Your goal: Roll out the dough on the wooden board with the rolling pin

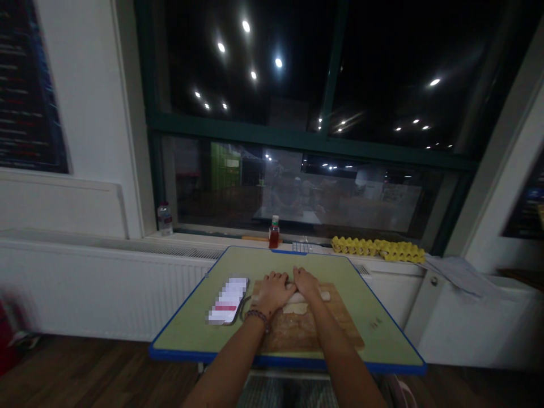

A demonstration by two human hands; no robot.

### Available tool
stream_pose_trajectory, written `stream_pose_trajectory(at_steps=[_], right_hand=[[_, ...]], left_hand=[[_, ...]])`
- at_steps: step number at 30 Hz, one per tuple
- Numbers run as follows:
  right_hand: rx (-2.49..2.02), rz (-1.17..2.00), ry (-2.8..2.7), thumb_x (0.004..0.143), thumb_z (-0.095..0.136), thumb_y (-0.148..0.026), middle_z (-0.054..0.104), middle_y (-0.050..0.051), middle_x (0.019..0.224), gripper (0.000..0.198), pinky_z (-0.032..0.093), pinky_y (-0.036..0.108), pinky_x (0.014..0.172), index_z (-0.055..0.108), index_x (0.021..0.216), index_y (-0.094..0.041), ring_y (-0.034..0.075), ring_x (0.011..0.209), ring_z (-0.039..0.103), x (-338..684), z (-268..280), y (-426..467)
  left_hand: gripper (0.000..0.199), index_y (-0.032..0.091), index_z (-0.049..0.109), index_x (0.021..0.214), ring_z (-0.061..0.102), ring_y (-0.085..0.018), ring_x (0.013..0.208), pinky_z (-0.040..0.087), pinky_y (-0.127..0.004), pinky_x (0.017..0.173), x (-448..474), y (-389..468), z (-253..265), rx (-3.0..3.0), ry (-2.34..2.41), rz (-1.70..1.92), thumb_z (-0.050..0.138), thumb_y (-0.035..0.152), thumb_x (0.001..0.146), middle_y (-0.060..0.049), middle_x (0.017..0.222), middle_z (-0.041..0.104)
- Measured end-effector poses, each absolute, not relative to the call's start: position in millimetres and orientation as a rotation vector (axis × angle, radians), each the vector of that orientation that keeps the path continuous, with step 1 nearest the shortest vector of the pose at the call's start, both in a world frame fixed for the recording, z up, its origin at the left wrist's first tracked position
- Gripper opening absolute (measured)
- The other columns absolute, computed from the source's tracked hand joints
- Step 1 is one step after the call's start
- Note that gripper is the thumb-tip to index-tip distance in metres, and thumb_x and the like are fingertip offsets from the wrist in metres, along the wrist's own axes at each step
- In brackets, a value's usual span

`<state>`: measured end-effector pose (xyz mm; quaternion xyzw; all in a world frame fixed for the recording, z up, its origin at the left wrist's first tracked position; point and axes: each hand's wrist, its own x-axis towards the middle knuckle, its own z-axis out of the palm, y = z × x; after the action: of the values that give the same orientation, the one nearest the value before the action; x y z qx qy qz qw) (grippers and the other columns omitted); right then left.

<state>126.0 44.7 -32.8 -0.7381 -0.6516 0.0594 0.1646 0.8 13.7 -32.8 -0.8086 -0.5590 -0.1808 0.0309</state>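
Note:
On a wooden cutting board (293, 334) lies a flat pale piece that looks like dough (295, 307). Just beyond it is a pale roll (325, 296), whose right end sticks out past my right wrist; whether it is dough or a rolling pin I cannot tell. My left hand (274, 293), with a beaded bracelet at the wrist, is closed over the roll's left part, fingers bent over the far side. Beside it my right hand (305, 283) is closed over the roll too, the two hands nearly touching. Most of the roll is hidden beneath them.
The board rests on a green table (187, 323) with a blue edge. A phone (228, 300) lies left of the board. On the sill behind stand a bottle of red sauce (274, 233), yellow egg trays (378, 248) and a clear bottle (165, 220). A radiator (85, 289) runs along the wall.

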Motion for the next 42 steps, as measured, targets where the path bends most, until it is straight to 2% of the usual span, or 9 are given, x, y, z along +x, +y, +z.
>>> stream_pose_trajectory(at_steps=[9,17,22,27,29,32,35,39,42], right_hand=[[-2.041,0.088,-1.984,0.101,0.016,-0.04,0.072,0.017,0.107,0.058,0.046,0.032,0.084,0.067,0.111,-0.013,0.023,0.099,0.068,126.4,-30.9,42.0],[-1.82,-0.166,-2.271,0.102,0.021,-0.039,0.071,0.014,0.11,0.051,0.044,0.033,0.09,0.065,0.114,-0.016,0.023,0.1,0.067,132.7,-37.0,15.2],[-1.701,-0.379,-2.403,0.103,0.017,-0.035,0.072,0.013,0.108,0.052,0.027,0.045,0.109,0.064,0.119,-0.018,0.021,0.1,0.066,137.5,-44.3,11.2],[-1.766,-0.365,-2.332,0.103,0.015,-0.037,0.073,0.014,0.101,0.058,0.02,0.042,0.113,0.069,0.104,-0.015,0.019,0.1,0.065,136.9,-39.7,19.7],[-1.817,-0.352,-2.296,0.102,0.018,-0.033,0.072,0.016,0.101,0.054,0.023,0.042,0.112,0.067,0.109,-0.013,0.02,0.099,0.064,135.7,-37.2,22.1],[-1.894,-0.282,-2.234,0.099,0.026,-0.023,0.071,0.018,0.106,0.044,0.037,0.043,0.102,0.057,0.129,-0.012,0.023,0.101,0.064,133.2,-35.4,25.9],[-1.959,-0.204,-2.167,0.097,0.028,-0.018,0.069,0.02,0.108,0.047,0.045,0.039,0.091,0.049,0.138,-0.01,0.025,0.1,0.064,130.3,-35.1,31.2],[-2.005,-0.057,-2.082,0.101,0.021,-0.032,0.069,0.019,0.11,0.053,0.045,0.034,0.092,0.065,0.117,-0.008,0.024,0.103,0.064,128.9,-33.9,33.9],[-1.927,0.026,-2.111,0.102,0.021,-0.036,0.068,0.02,0.113,0.056,0.042,0.033,0.097,0.068,0.108,-0.006,0.025,0.108,0.062,130.7,-32.5,28.6]], left_hand=[[0.052,0.016,0.074,0.091,0.068,-0.03,0.096,0.044,-0.042,0.089,2.7,11.2,-23.2,-2.47,-1.862,-0.495,0.033,0.049,0.092,-0.015,0.094,0.075],[0.051,0.013,0.073,0.1,0.067,-0.029,0.1,0.046,-0.039,0.089,2.8,20.7,-17.9,-2.454,-1.925,-0.387,0.03,0.039,0.097,-0.017,0.103,0.073],[0.051,0.012,0.073,0.1,0.068,-0.028,0.098,0.048,-0.036,0.085,2.1,24.9,-18.7,-2.444,-1.94,-0.408,0.028,0.037,0.098,-0.017,0.101,0.073],[0.058,0.013,0.074,0.097,0.069,-0.027,0.094,0.049,-0.037,0.082,5.3,23.4,-24.2,-2.414,-1.939,-0.454,0.024,0.042,0.098,-0.017,0.098,0.074],[0.061,0.013,0.075,0.093,0.069,-0.028,0.092,0.049,-0.038,0.081,6.1,24.1,-27.3,-2.399,-1.912,-0.495,0.024,0.046,0.098,-0.017,0.094,0.074],[0.058,0.013,0.075,0.091,0.069,-0.028,0.091,0.049,-0.038,0.081,5.5,26.1,-30.6,-2.425,-1.856,-0.512,0.028,0.047,0.096,-0.017,0.092,0.074],[0.052,0.013,0.074,0.091,0.069,-0.028,0.091,0.048,-0.039,0.083,4.2,26.4,-31.6,-2.457,-1.784,-0.491,0.033,0.044,0.095,-0.016,0.093,0.074],[0.051,0.012,0.074,0.094,0.068,-0.028,0.093,0.048,-0.039,0.083,3.5,22.8,-31.9,-2.479,-1.741,-0.486,0.031,0.04,0.095,-0.016,0.095,0.074],[0.054,0.011,0.074,0.095,0.068,-0.028,0.095,0.048,-0.039,0.085,3.6,20.9,-32.1,-2.491,-1.73,-0.475,0.028,0.04,0.096,-0.017,0.098,0.073]])
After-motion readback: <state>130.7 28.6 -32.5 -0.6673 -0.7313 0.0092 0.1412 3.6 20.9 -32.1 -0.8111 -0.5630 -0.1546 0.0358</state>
